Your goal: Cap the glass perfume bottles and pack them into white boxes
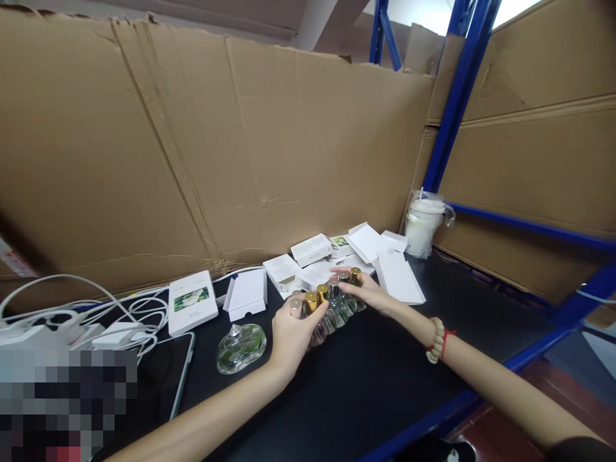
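Glass bottles stand clustered — left hand, right hand clasping opposite ends.

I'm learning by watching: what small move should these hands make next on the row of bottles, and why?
Probably a light inward press: the left hand is at one end of the row of capped bottles and the right hand at the other, so gentle pressure from both ends might keep them together.

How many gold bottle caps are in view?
3: one gold cap by the left hand, another just right of it, and a third at the row's far right end, by the right hand. The hands may hide more.
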The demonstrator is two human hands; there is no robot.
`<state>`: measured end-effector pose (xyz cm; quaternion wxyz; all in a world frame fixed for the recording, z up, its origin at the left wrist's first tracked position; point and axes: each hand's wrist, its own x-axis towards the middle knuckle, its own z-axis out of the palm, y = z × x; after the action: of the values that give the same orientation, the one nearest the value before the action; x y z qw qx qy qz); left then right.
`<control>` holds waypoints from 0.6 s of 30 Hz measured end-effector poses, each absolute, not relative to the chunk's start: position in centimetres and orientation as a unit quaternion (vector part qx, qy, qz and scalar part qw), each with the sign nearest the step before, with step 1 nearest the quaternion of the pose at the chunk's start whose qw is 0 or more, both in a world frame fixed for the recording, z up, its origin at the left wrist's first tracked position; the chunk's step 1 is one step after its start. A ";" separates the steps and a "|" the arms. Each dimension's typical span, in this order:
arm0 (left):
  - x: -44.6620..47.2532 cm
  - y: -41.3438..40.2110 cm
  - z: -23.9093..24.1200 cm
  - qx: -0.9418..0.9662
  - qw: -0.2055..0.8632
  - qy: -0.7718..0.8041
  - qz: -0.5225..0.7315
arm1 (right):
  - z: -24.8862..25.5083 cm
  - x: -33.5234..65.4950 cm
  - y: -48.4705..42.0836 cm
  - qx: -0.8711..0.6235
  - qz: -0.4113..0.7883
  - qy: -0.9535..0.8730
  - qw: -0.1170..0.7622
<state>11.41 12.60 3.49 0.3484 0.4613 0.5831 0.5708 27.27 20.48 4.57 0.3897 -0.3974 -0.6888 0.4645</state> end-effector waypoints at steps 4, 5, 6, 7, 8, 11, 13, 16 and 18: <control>11.7 12.6 3.3 0.462 0.331 0.586 0.578 | 4.4 26.8 20.5 -0.373 0.470 -0.701 0.385; 11.9 12.5 3.3 0.462 0.330 0.586 0.578 | 4.4 26.9 20.4 -0.371 0.469 -0.703 0.385; 12.0 12.3 3.3 0.463 0.331 0.585 0.578 | 4.3 27.1 20.2 -0.370 0.467 -0.706 0.384; 12.2 12.0 3.3 0.465 0.334 0.583 0.577 | 4.2 27.3 20.0 -0.369 0.464 -0.708 0.383; 12.5 11.7 3.4 0.468 0.337 0.580 0.575 | 4.1 27.6 19.7 -0.369 0.460 -0.712 0.381; 13.2 10.7 3.3 0.477 0.342 0.571 0.575 | 3.8 28.6 18.8 -0.371 0.441 -0.729 0.370; 13.6 10.3 3.1 0.488 0.340 0.564 0.573 | 3.7 29.5 18.3 -0.374 0.422 -0.744 0.358; 13.8 9.9 2.2 0.515 0.326 0.558 0.563 | 3.9 31.5 18.2 -0.378 0.388 -0.765 0.348; 13.5 9.5 1.5 0.529 0.299 0.569 0.554 | 4.3 33.2 18.6 -0.382 0.350 -0.771 0.370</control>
<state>13.46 9.50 1.49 0.2990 0.5289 0.5692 0.5539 33.15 18.56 4.32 0.3703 -0.3816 -0.7713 0.3496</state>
